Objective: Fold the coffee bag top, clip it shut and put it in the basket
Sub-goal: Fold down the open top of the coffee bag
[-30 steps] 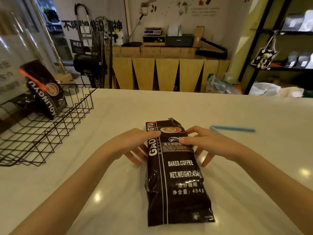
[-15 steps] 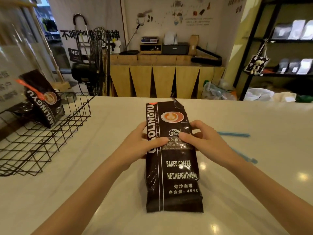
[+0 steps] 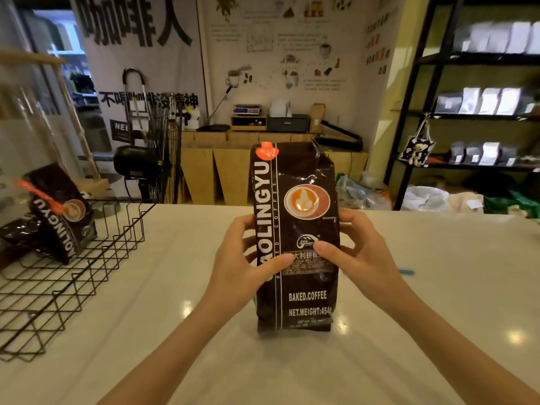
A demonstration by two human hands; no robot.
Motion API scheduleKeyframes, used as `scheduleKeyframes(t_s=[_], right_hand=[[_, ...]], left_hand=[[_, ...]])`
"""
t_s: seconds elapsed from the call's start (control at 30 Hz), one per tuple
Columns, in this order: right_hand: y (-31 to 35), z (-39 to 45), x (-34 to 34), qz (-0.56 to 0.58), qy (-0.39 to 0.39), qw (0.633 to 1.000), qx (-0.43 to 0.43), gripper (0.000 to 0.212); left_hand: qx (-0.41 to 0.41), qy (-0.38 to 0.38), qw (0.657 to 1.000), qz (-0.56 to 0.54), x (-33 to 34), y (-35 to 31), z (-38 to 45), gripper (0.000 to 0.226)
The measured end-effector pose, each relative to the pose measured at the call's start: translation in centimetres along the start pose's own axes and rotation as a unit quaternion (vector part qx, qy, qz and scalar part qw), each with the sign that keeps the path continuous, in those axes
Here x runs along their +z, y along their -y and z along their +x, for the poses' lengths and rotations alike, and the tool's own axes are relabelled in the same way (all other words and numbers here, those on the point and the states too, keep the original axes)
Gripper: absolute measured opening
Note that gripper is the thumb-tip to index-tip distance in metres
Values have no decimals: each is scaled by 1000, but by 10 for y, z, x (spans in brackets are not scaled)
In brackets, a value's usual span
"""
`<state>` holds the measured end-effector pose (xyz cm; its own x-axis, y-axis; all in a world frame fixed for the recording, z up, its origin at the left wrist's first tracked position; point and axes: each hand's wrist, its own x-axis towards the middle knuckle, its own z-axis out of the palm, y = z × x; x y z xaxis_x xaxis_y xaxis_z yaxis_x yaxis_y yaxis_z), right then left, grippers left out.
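Observation:
A dark brown coffee bag [image 3: 304,290] with white lettering stands upright on the white counter, its top unfolded. My left hand [image 3: 248,258] grips its left side, thumb across the front. My right hand [image 3: 356,255] grips its right side the same way. A blue clip [image 3: 406,270] lies on the counter to the right, mostly hidden behind my right hand. The black wire basket [image 3: 87,276] sits at the left.
Inside the basket leans another coffee bag [image 3: 62,217] closed with an orange clip. The white counter [image 3: 438,331] stretches around the bag on all sides. Beyond it stand a black fan [image 3: 137,162], a wooden cabinet and dark shelves.
Both hands have raised the bag from lying flat on the counter to standing upright on its base. The view has tilted up.

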<state>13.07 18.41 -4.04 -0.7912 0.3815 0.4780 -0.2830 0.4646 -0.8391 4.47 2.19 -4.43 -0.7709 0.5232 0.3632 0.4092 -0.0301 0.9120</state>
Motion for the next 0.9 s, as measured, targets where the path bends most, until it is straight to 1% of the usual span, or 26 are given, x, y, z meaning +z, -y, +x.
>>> scheduleKeyframes(t_s=[0.07,0.2,0.3,0.37,0.43,0.47,0.53,0.57,0.6,0.63,0.7,0.73,0.77,0.8,0.9], right_hand=[[0,2,-1,1,10,1000,1,38],[-5,4,0,-17,26,999,18,38],[-1,9,2,-23,29,998,48,48],[7,15,6,-63,-22,997,32,58],[20,21,12,-143,-91,985,-33,67],[26,24,16,-185,-112,974,-71,73],[39,29,24,-286,-131,935,-162,77],[45,33,27,-344,-125,905,-216,72],[50,36,31,-397,-101,872,-268,63],[54,40,34,-439,-59,840,-312,52],[57,47,41,-492,48,782,-378,33],[57,50,44,-514,91,756,-394,31],[55,53,46,-534,119,736,-398,33],[53,57,46,-551,133,722,-397,37],[52,68,41,-580,123,693,-410,41]], left_hand=[[-10,-5,1000,-2,1,7,0,54],[-31,2,999,-19,1,22,-8,57],[-26,-16,999,-32,1,27,-13,57],[-13,-18,999,-28,3,26,-13,55],[4,-23,1000,-18,5,26,-13,53],[18,-28,999,-8,7,25,-13,53],[48,-34,998,12,8,23,-13,52],[58,-36,998,15,9,22,-13,52],[63,-37,997,16,10,21,-12,51],[68,-39,997,19,12,21,-12,51],[76,-42,996,32,15,19,-10,50],[80,-42,995,37,17,19,-9,50],[82,-42,995,38,19,19,-8,49],[83,-42,995,36,20,20,-8,48],[93,-44,994,28,22,21,-7,44]])
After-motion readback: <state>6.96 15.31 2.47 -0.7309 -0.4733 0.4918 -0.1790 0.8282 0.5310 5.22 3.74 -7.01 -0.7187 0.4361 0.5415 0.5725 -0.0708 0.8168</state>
